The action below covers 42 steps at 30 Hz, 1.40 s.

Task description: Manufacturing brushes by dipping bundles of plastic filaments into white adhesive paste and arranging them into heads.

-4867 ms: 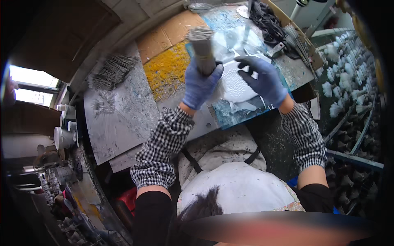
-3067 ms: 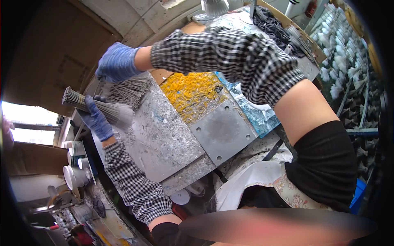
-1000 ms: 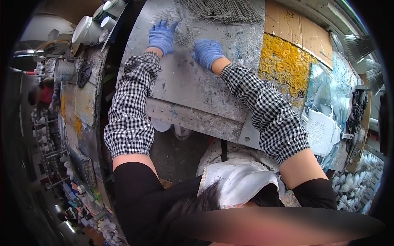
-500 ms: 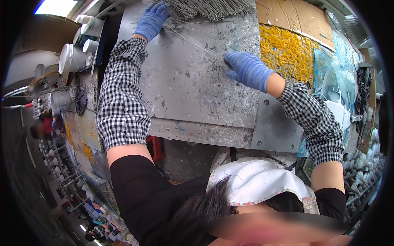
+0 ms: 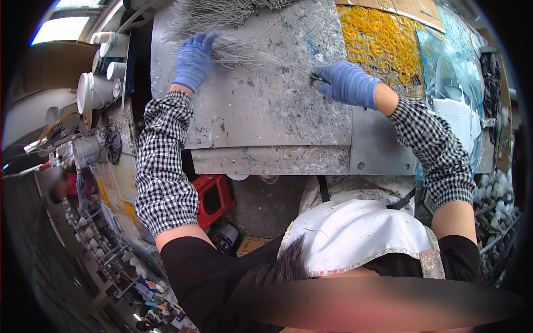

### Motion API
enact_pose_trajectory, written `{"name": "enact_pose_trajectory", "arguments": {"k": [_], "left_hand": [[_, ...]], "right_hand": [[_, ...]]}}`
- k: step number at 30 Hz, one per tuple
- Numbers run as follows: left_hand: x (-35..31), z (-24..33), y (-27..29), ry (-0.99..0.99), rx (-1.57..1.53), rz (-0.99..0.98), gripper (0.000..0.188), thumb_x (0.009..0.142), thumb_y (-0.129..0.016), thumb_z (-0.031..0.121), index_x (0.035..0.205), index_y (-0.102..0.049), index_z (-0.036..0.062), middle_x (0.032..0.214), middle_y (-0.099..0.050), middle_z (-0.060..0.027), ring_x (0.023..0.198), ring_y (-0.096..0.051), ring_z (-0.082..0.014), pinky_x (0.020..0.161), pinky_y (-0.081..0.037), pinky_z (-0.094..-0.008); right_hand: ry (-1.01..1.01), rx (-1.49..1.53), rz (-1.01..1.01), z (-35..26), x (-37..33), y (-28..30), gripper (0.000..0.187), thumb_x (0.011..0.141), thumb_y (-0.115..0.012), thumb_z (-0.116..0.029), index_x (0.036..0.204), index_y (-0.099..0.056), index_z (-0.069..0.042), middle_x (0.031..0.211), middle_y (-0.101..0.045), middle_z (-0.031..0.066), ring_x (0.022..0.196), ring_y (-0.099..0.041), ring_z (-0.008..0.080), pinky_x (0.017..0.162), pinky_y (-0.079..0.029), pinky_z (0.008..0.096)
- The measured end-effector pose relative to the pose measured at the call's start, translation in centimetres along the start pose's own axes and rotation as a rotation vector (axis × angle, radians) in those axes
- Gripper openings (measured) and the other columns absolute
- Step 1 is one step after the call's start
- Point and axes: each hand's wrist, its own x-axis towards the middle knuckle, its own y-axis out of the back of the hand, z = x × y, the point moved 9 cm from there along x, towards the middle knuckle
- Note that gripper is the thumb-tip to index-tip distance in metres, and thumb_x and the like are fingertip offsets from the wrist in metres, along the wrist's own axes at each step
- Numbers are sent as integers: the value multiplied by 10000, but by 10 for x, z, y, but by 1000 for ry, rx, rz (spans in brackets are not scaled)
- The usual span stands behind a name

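Metal sheet: upper centre, apparently a flat support
Wire pile: top edge, left of centre
Loose wires: on the sheet, upper centre
Right hand: narrow at wire tips; whether gripping, cannot tell
Left hand: fingers extended, perhaps steadying wires

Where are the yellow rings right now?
Head view, upper right: the yellow rings lie just beyond the right hand, between the grey metal sheet and the blue sheet.
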Motion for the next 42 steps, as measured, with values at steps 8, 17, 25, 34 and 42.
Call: {"name": "enact_pose_trajectory", "arguments": {"k": [8, 17, 25, 34, 42], "left_hand": [[77, -16, 23, -85, 270, -125, 1211, 612, -837, 204, 1570, -100, 274, 1557, -278, -144, 1444, -277, -333, 1197, -251, -464], [79, -9, 7, -99, 138, -80, 670, 664, -786, 225, 1273, -543, 86, 1270, -534, -139, 1225, -494, -326, 1065, -396, -442], [7, 51, 16, 44, 44, -228, 631, 705, -795, 324, 1224, -549, 65, 1175, -601, -156, 1105, -587, -326, 957, -469, -449], [-38, 53, 23, 29, -41, -128, 816, 764, -764, 480, 1402, -439, 89, 1330, -521, -191, 1234, -505, -350, 1040, -419, -448], [-98, 62, 64, 16, 189, -406, 1369, 506, -913, 535, 1572, -94, 275, 1554, -295, -191, 1437, -287, -402, 1176, -277, -495]], "right_hand": [[-63, -5, -23, 3, -57, 19, 193, 922, -549, -204, 1030, -665, -93, 792, -678, 158, 716, -660, 346, 685, -529, 421], [8, -47, -419, 8, -85, -6, 229, 841, -606, -153, 1024, -738, -114, 915, -724, 133, 795, -698, 289, 746, -548, 355], [-418, -73, 299, 52, -65, 40, 486, 931, -584, -504, 913, -688, -30, 761, -682, 172, 721, -687, 279, 724, -546, 381], [-368, -366, 247, 108, 42, 45, 390, 858, -561, -359, 980, -735, -32, 967, -715, 218, 920, -701, 371, 797, -549, 462], [-572, -342, 353, 73, 33, 54, 415, 847, -580, -411, 979, -756, -60, 1017, -708, 224, 980, -693, 351, 844, -541, 407]]}}
